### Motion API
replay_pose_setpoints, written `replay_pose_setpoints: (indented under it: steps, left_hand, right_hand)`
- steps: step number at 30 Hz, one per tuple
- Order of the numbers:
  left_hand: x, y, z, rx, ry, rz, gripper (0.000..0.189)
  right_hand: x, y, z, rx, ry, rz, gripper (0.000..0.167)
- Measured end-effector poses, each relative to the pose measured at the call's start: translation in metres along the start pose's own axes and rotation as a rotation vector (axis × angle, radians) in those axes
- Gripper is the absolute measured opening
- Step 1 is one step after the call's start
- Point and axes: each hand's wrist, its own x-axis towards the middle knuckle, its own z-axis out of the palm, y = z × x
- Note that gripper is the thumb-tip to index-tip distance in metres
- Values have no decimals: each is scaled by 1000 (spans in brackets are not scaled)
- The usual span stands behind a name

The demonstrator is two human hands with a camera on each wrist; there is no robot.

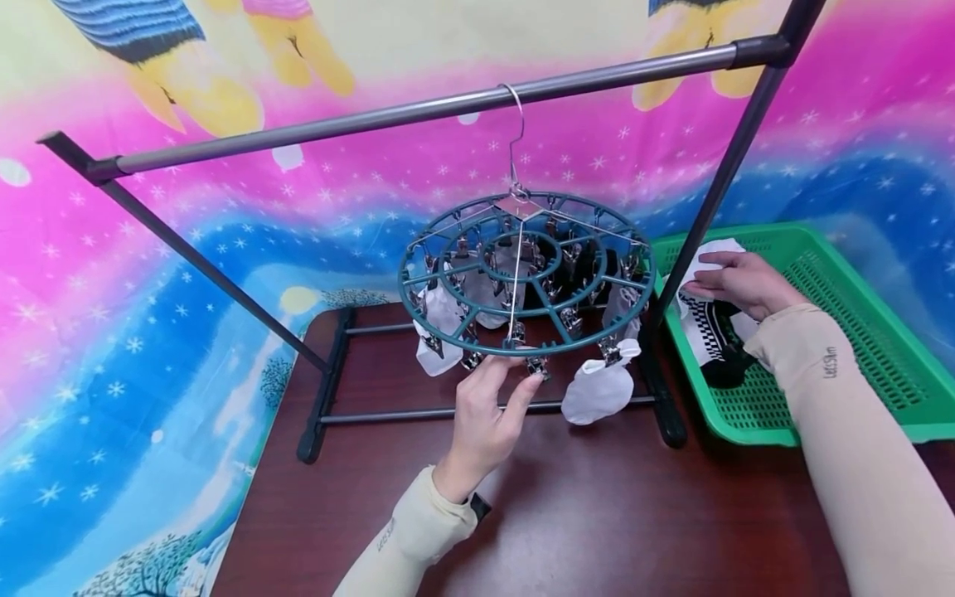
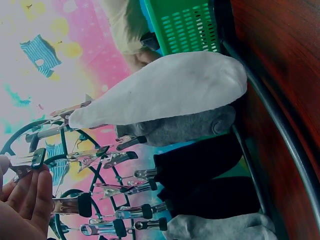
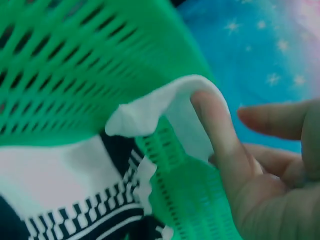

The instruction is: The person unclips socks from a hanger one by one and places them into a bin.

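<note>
A round teal clip hanger [image 1: 567, 327] hangs by its wire hook from the rack's top bar. At its front edge my left hand [image 1: 485, 406] pinches a metal clip [image 2: 27, 161] between thumb and fingers. A white sock [image 1: 597, 394] hangs just right of that hand. Grey [image 2: 175, 127] and black socks [image 2: 200, 160] hang behind it in the left wrist view. Over the green basket [image 1: 734, 427], my right hand [image 1: 753, 282] grips a white sock [image 3: 187, 92], whose raised edge folds over a fingertip. Beneath it lies a black-and-white patterned sock [image 3: 80, 200].
A dark metal rack [image 1: 418, 116] stands on the brown table [image 1: 612, 514], its right post [image 1: 734, 166] between hanger and basket. Several more clips [image 1: 570, 319] dangle from the hanger's rings. A colourful printed cloth [image 1: 186, 274] covers the wall behind.
</note>
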Motion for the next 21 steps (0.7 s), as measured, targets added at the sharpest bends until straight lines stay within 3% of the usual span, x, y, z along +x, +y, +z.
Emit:
replay_pose_setpoints:
  steps: [10, 15, 21]
  left_hand:
    - [-1, 1, 1, 8, 0, 11, 27]
    - [0, 2, 0, 15, 4, 20, 31]
    - [1, 2, 0, 20, 7, 24, 35]
  right_hand:
    - [-2, 20, -34, -358, -146, 16, 71]
    - [-7, 30, -52, -486, -152, 61, 70]
    - [-16, 37, -68, -562, -128, 113, 69]
